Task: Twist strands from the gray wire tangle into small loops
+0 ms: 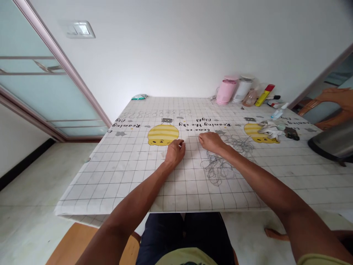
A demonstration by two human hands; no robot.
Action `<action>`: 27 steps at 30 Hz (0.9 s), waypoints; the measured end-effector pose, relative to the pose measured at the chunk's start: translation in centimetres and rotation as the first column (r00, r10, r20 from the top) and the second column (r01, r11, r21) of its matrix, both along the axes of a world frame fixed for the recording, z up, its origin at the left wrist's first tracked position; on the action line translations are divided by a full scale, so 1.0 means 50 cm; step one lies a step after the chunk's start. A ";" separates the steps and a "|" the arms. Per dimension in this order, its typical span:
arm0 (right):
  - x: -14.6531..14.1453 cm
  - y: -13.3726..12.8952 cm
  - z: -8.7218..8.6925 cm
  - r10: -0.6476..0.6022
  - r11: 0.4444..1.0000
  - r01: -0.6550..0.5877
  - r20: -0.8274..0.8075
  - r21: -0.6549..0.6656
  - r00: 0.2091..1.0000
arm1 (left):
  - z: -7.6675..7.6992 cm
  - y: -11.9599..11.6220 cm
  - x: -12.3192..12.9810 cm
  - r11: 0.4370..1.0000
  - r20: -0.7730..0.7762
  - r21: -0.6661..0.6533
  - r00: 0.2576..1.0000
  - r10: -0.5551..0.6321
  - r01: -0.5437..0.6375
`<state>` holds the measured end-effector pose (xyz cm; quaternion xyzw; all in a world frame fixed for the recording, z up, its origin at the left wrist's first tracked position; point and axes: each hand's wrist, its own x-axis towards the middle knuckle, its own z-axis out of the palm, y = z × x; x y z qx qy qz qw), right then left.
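Both my hands are over the table with a short gap between them. My left hand [175, 151] is closed, thumb and fingers pinched near the lower edge of a printed yellow balloon. My right hand [211, 142] is closed in a fist a little to the right. Anything between the fingers of either hand is too thin or hidden to make out. A loose tangle of thin dark strands [216, 173], like wire or thread, lies under and beside my right wrist. Farther back, a row of small looped strands [157, 113] is laid out on the cloth.
A checked tablecloth [110, 176] covers the table. At the back right stand a pink cylinder [226, 92], a white one [242, 89] and a yellow-red can [264, 95]. Rightward lie a clear bottle [279, 111], a crumpled cloth [271, 129] and a metal pot [332, 141]. A green packet [139, 96] lies back left.
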<state>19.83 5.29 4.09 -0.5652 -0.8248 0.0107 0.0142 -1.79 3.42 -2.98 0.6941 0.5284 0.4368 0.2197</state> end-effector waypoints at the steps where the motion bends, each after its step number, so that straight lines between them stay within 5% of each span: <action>1: 0.003 0.005 0.013 -0.036 0.998 0.027 -0.141 -0.063 0.989 | 0.005 -0.002 -0.001 1.000 0.031 -0.008 1.000 0.002 -0.002; 2: 0.005 0.009 0.025 -0.084 0.984 0.027 -0.326 -0.176 0.942 | 0.012 -0.004 -0.002 0.999 0.083 -0.036 0.997 -0.003 0.005; 4: 0.011 0.015 0.046 -0.222 0.894 -0.119 -0.656 -0.433 0.721 | 0.029 -0.009 -0.006 0.987 0.244 -0.140 0.969 -0.041 0.077; 6: 0.016 0.017 0.059 -0.312 0.778 -0.318 -0.772 -0.542 0.553 | 0.048 -0.015 -0.011 0.946 0.443 -0.236 0.891 -0.101 0.224; 10: 0.017 0.015 0.061 -0.338 0.694 -0.431 -0.790 -0.576 0.511 | 0.075 -0.025 -0.017 0.879 0.659 -0.231 0.732 -0.174 0.417; 16: 0.019 0.026 0.045 -0.410 0.580 -0.556 -0.803 -0.595 0.432 | 0.074 -0.022 -0.018 0.864 0.774 -0.233 0.622 -0.113 0.446; 18: 0.028 0.034 0.035 -0.468 0.615 -0.558 -0.828 -0.557 0.310 | 0.071 -0.016 -0.022 0.878 0.808 -0.245 0.587 -0.050 0.411; 22: 0.037 0.031 0.010 -0.448 0.777 -0.463 -0.892 -0.426 0.070 | 0.069 -0.009 -0.029 0.902 0.861 -0.270 0.503 0.070 0.337; 27: -0.011 -0.008 -0.007 -0.323 0.817 -0.476 -0.942 -0.326 0.089 | 0.070 -0.013 -0.025 0.902 0.895 -0.270 0.433 0.106 0.336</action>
